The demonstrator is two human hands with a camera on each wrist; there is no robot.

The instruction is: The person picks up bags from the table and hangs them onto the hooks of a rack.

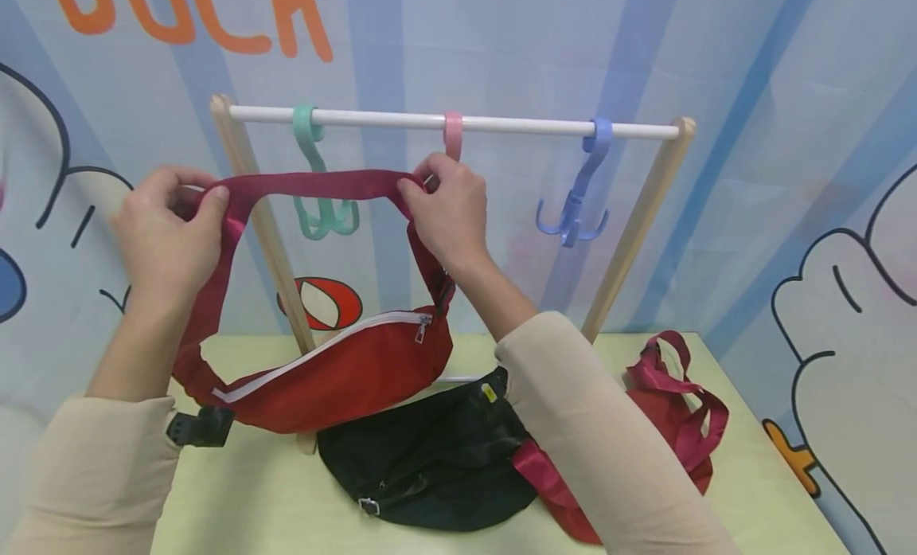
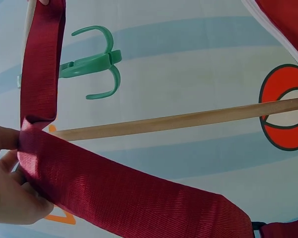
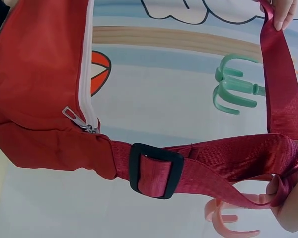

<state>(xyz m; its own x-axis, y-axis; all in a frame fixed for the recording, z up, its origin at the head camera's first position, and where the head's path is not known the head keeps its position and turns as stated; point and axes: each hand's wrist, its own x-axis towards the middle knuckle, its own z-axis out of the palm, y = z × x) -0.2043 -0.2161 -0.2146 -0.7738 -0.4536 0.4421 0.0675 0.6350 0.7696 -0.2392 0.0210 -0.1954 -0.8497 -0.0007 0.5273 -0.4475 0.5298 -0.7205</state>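
Between my two raised hands hangs a red waist bag (image 1: 344,380) with a white zipper, held up by its dark red strap (image 1: 315,185). My left hand (image 1: 168,236) pinches the strap at the left bend, thumb on top. At the right bend my right hand (image 1: 451,213) pinches it too, just below the pink hook (image 1: 453,133). The strap runs level between them, in front of the green hook (image 1: 322,181). A black slide buckle (image 3: 156,171) sits on the strap near the bag in the right wrist view. A black clip (image 1: 200,427) dangles by my left sleeve.
A white rail (image 1: 380,119) on wooden posts (image 1: 637,228) carries the hooks, with a blue hook (image 1: 573,189) at the right. A black waist bag (image 1: 430,459) lies on the table (image 1: 236,491). Another red bag (image 1: 680,420) lies at the right, partly behind my right sleeve.
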